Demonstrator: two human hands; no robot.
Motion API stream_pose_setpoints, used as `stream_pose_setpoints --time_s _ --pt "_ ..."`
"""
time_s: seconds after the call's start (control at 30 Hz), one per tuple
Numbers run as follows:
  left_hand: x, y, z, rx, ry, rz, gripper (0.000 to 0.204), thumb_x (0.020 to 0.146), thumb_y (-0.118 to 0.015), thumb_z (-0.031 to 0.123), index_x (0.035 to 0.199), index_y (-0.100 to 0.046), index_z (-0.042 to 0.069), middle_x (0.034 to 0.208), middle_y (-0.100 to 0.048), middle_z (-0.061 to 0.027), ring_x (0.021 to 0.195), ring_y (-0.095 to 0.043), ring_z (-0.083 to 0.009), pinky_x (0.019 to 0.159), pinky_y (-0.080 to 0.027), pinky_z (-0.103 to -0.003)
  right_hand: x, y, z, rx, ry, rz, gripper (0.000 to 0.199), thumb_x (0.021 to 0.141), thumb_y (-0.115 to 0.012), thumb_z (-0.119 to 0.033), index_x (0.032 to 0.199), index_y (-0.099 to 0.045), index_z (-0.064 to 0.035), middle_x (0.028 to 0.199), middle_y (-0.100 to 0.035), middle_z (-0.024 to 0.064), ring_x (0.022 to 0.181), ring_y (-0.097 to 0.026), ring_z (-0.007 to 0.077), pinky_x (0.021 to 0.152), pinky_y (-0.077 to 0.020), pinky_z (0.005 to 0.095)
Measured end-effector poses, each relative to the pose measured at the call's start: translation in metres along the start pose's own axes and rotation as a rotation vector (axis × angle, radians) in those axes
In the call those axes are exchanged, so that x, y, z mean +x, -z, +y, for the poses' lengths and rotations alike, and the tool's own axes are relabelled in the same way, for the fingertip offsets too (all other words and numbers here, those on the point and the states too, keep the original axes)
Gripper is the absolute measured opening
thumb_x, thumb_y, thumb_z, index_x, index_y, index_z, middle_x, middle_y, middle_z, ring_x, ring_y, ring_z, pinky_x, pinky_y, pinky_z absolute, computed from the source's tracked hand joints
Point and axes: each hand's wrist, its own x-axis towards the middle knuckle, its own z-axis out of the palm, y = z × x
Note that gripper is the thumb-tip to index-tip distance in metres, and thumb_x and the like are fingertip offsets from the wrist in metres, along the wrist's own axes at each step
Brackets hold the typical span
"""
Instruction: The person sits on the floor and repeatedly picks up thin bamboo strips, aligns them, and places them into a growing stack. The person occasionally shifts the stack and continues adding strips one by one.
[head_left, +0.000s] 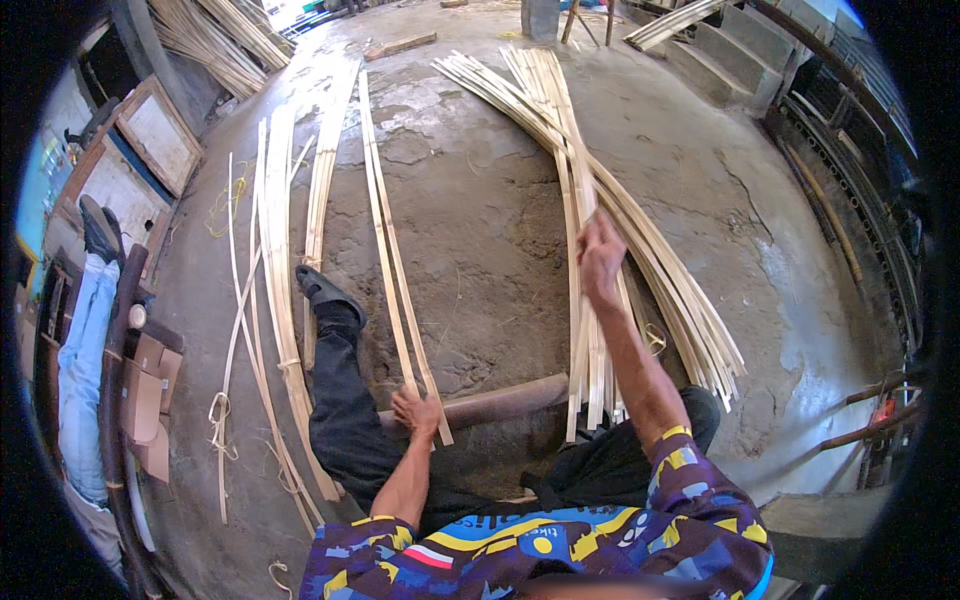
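Observation:
Two long pale bamboo strips [385, 240] stretch away from me over the floor, and my left hand [416, 411] is closed on them close to their near ends, above a brown pole [505, 402]. Farther right, my right hand [599, 248] is closed at a bundle of bamboo strips [572, 175], its arm stretched forward. The fingertips are partly hidden. Another bundle of strips [655, 260] crosses this one and fans out toward the lower right.
More bamboo strips [276, 220] lie left of my outstretched leg [345, 400]. Brown cardboard boxes [150, 395] and wooden frames [155, 135] stand along the left wall. Concrete steps [735, 60] rise at the far right. A loose board [400, 45] lies at the back.

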Motion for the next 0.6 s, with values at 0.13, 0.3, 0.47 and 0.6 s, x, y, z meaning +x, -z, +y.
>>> stream_pose_setpoints --time_s 0.13,0.3,0.47,0.6 --pt "0.03 -0.001 -0.009 -0.209 0.177 -0.15 0.047 0.069 -0.057 0.021 0.11 -0.041 0.004 0.098 -0.054 -0.0153 0.091 -0.051 -0.0319 0.082 -0.035 -0.044 0.032 0.011 -0.015 -0.024 -0.161 0.118 0.025 0.085 -0.042 -0.012 0.105 -0.05 -0.001 0.052 -0.045 -0.0001 0.039 -0.038 0.0056 0.034 -0.0308 0.0197" --pt "0.04 0.0 0.002 -0.714 0.137 -0.494 0.024 0.069 -0.057 0.015 0.089 -0.055 0.001 0.073 -0.059 -0.0086 0.066 -0.058 -0.021 0.062 -0.045 -0.034 0.023 0.041 0.051 -0.367 -0.282 -0.069 0.014 0.083 -0.044 -0.012 0.083 -0.055 -0.0049 0.054 -0.044 0.001 0.041 -0.04 0.0069 0.034 -0.0315 0.0205" --pt "0.035 -0.013 0.008 -0.788 0.102 -0.541 0.02 0.07 -0.058 0.011 0.087 -0.057 0.0 0.074 -0.059 -0.005 0.064 -0.057 -0.0155 0.058 -0.046 -0.03 -0.008 0.067 0.138 -0.284 -0.533 -0.023 0.013 0.082 -0.044 -0.012 0.07 -0.042 -0.0067 0.055 -0.047 0.0052 0.038 -0.042 0.0107 0.031 -0.0315 0.024" --pt "0.036 -0.023 0.01 -0.941 0.203 -0.648 0.023 0.067 -0.06 0.007 0.09 -0.056 0.0 0.079 -0.059 -0.0062 0.07 -0.057 -0.0169 0.062 -0.046 -0.032 -0.025 0.082 0.175 -0.036 -0.725 0.033 0.011 0.08 -0.045 -0.012 0.07 -0.042 -0.009 0.055 -0.049 0.0069 0.04 -0.045 0.0137 0.031 -0.0329 0.0251"
